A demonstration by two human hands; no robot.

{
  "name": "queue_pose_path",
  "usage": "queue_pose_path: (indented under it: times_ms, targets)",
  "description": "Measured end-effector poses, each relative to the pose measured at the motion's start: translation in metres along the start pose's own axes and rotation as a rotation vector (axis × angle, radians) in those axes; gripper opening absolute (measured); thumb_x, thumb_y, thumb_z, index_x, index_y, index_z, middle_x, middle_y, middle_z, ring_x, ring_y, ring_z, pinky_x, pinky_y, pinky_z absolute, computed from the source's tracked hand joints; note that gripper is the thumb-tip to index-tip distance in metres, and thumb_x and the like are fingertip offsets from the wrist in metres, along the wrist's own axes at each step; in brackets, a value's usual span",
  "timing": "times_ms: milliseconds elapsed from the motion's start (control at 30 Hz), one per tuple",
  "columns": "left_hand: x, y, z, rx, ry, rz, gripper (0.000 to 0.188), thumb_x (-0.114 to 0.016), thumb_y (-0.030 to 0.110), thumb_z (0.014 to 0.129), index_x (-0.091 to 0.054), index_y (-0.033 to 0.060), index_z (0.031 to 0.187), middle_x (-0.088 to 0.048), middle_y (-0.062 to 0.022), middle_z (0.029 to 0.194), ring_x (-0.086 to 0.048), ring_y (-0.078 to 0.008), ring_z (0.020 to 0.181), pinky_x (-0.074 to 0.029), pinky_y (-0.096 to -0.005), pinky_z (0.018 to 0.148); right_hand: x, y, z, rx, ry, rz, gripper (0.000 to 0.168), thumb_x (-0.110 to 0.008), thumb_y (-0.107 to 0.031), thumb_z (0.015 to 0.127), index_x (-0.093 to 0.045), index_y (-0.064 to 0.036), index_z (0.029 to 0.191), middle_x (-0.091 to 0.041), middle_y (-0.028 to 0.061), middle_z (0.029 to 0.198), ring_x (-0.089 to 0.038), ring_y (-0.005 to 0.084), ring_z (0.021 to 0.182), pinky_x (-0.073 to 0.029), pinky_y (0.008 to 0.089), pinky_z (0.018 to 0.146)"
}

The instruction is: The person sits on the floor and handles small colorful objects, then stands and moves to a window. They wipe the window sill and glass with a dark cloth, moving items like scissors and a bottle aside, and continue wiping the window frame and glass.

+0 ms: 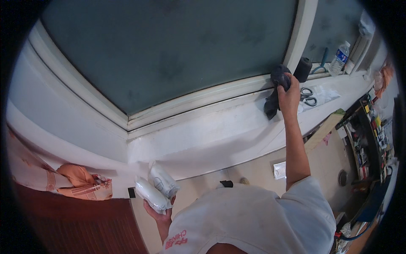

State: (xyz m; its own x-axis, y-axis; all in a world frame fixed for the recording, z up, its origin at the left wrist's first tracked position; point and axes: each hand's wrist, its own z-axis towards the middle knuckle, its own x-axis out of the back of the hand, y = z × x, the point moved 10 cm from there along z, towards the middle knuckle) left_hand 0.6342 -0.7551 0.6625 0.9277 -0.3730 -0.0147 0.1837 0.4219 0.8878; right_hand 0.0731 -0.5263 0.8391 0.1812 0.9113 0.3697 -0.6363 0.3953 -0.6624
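My right hand (289, 93) reaches out over the windowsill and grips a dark cloth bundle (280, 76) against the lower window frame. Part of the dark fabric hangs down beside my wrist onto the sill. A pair of scissors with black handles (308, 97) lies just right of that hand, and a dark spool of thread (303, 70) stands behind it. Low at the left, my left hand (161, 214) holds two white plastic-wrapped packages (152, 194), side by side, from below.
A plastic bottle (338, 60) and a blue-handled tool (323, 62) stand by the window at right. Below are a cluttered black shelf (364, 143) and a flat packet (279, 170) on the floor. An orange-patterned curtain (79, 181) is bunched at left above dark red wood (82, 222).
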Motion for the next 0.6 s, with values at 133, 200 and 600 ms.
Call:
queue_pose_path:
  times_ms: [133, 200, 600]
  targets:
    - [-0.020, -0.007, -0.006, 0.644, 0.379, -0.810, 0.100, -0.080, -0.005, 0.066, -0.015, 0.0079, 0.141, -0.032, -0.0224, 0.137, -0.047, -0.0339, 0.119, -0.052, -0.0467, 0.090, -0.029, -0.024, -0.030, 0.089, 0.094, -0.165, 0.056, -0.060, -0.004, 0.078, -0.036, 0.002, 0.128, -0.038, 0.0264, 0.132, -0.040, 0.0432, 0.122, -0.037, 0.0437, 0.101]
    - [-0.011, -0.004, -0.006, 0.558, 0.291, -0.675, 0.096, -0.078, -0.005, 0.068, -0.017, 0.0062, 0.140, -0.034, -0.0212, 0.136, -0.048, -0.0326, 0.119, -0.053, -0.0461, 0.090, -0.038, -0.029, -0.039, 0.047, 0.099, -0.176, 0.055, -0.058, -0.003, 0.080, -0.034, 0.003, 0.129, -0.032, 0.0293, 0.135, -0.038, 0.0465, 0.122, -0.037, 0.0456, 0.100]
    - [0.041, -0.037, -0.037, 0.593, 0.436, -0.922, 0.080, -0.068, 0.005, 0.072, -0.024, 0.0102, 0.138, -0.043, -0.0168, 0.130, -0.052, -0.0326, 0.114, -0.052, -0.0511, 0.086, -0.135, -0.162, -0.130, 0.380, -0.447, -0.140, 0.054, -0.060, 0.010, 0.065, -0.055, -0.006, 0.115, -0.044, 0.0243, 0.124, -0.050, 0.0436, 0.109, -0.045, 0.0437, 0.091]
